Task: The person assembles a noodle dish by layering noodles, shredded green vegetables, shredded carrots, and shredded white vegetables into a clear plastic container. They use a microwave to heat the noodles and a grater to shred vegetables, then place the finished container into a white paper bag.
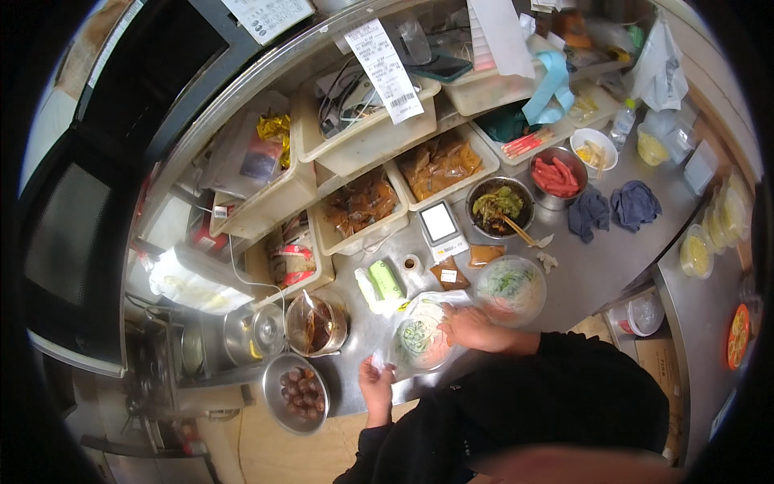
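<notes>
A clear round bowl (423,337) of shredded green and pale orange food sits in a thin plastic bag (409,369) at the front edge of the steel counter. My left hand (376,382) is closed on a bunched white edge of the bag, left of the bowl. At the bowl's right rim my right hand (473,329) pinches the bag; its fingertips are partly hidden. Just beyond that hand stands a second clear bowl (510,289) of similar food. Two sealed brown sauce packets (449,274) lie behind the bowls, next to a small paper roll (411,264).
A green-wrapped pack (385,281) lies behind the bagged bowl. To the left are a jar of dark sauce (317,323) and a metal bowl of brown balls (278,403). Farther back stand a scale (441,228), a bowl with chopsticks (501,208), red sausages (556,177) and packet bins (355,206).
</notes>
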Demonstrator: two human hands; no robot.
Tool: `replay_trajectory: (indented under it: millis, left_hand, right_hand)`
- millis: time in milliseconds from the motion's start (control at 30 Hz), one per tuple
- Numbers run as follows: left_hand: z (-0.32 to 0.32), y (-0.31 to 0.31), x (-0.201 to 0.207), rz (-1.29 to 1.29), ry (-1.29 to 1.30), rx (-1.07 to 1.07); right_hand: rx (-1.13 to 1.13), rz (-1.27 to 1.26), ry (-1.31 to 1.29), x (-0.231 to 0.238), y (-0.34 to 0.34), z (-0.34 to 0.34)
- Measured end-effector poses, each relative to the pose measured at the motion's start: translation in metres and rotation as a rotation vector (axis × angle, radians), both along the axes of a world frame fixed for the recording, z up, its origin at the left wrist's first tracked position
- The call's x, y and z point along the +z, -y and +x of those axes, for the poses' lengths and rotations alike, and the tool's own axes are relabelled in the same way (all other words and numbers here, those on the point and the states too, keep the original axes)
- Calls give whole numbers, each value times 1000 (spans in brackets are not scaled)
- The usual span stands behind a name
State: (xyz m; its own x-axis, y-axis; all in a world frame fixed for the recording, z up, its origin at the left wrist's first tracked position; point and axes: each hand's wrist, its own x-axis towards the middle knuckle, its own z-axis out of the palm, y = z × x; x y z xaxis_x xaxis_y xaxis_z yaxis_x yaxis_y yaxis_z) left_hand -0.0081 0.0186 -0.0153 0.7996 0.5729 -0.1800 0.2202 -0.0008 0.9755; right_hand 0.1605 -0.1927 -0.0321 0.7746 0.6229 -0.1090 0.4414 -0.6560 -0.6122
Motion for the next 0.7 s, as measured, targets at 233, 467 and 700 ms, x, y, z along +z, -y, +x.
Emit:
replay_trajectory:
  millis: [233, 467, 700]
  left_hand:
    - [34, 7, 45, -243, 300, -22]
    - [33, 17, 49, -206, 252, -101]
    - [30, 17, 63, -188, 148, -98]
  right_hand:
    - [-182, -71, 485, 19, 16, 28]
    - [-219, 364, 38, 20, 24, 34]
    - [-126, 891, -671, 55, 14, 39]
